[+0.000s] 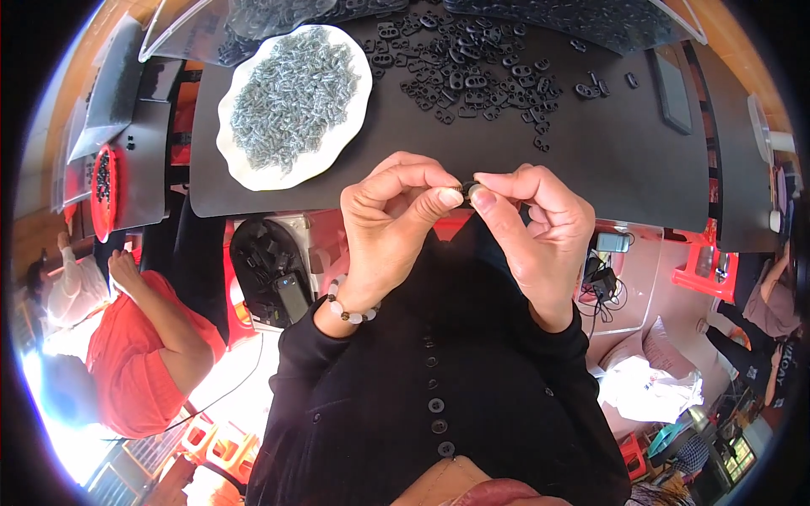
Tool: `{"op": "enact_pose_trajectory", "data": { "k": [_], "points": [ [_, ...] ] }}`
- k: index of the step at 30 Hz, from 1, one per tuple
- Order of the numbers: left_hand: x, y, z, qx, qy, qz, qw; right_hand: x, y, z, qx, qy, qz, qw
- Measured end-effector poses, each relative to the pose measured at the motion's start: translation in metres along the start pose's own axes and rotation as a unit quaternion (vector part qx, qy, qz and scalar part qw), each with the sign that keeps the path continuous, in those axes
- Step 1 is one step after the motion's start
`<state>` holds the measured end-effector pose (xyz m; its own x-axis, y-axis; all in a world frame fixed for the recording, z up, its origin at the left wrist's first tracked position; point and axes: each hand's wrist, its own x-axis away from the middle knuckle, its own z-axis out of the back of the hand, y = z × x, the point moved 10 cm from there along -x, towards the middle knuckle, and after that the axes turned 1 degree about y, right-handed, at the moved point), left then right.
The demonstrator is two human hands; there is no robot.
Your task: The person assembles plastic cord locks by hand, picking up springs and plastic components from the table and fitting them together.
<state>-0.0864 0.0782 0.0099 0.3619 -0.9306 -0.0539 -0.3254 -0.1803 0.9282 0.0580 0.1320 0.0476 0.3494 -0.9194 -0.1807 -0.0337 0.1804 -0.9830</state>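
Head view: pinching a small dark part (469, 192) between the fingertips of left hand (392, 209) and right hand (542, 228), at the near edge of the table (629, 169); too small to tell in detail. Best done level, pressing gently, above the table against drops.

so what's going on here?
A person's left hand and right hand meet near the front edge of the dark table, pinching a small dark piece; its details are hard to make out. Beyond, a white plate holds a heap of what look like metal springs, with loose black parts scattered to its right.
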Motion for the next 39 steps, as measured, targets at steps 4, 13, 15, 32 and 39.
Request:
{"op": "enact_pose_trajectory", "data": {
  "k": [4,13,15,32,39],
  "points": [
    [-0.002,-0.006,-0.001,0.055,-0.005,0.03,0.998,0.001,0.001,0.0,-0.05,0.006,-0.024,0.998],
    [-0.001,-0.008,-0.001,0.055,-0.001,0.032,0.998,0.003,0.004,0.002,-0.038,0.013,-0.017,0.999],
    [-0.001,-0.01,0.0,0.05,0.003,0.027,0.998,0.003,0.004,0.001,-0.023,0.01,-0.014,1.0],
    [0.007,-0.005,0.004,-0.036,0.021,0.013,0.999,0.007,-0.003,-0.001,0.049,0.016,0.047,0.998],
    [0.008,-0.015,-0.001,0.072,-0.006,0.062,0.995,0.009,0.02,-0.001,-0.076,0.013,-0.037,0.996]
  ]
}}
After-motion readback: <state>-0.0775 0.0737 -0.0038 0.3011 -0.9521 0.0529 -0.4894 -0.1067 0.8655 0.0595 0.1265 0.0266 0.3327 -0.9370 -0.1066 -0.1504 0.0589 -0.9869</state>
